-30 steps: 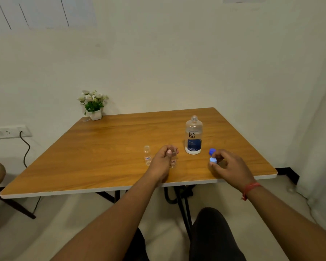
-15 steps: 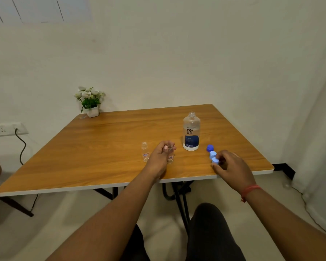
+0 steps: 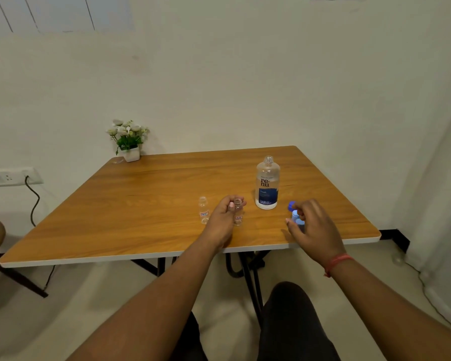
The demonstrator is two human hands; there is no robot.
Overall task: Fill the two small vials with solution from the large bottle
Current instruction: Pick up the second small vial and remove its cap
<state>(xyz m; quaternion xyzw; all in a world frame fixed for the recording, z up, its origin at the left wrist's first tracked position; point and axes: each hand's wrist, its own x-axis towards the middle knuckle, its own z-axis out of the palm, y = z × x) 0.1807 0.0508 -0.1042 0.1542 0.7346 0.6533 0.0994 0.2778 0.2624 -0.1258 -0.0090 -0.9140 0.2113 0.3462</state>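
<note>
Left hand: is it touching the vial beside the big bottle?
Touching. The head view shows the left hand with thumb and fingers wrapped around the vial neck.

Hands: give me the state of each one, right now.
Left hand: holds the small vial upright on the table.
Right hand: fingers curled around the light blue caps.

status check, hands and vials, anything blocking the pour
Left hand grips one vial; right hand at the light blue caps. Other vial stands free. Large bottle uncapped, upright, nothing blocking it.
</note>
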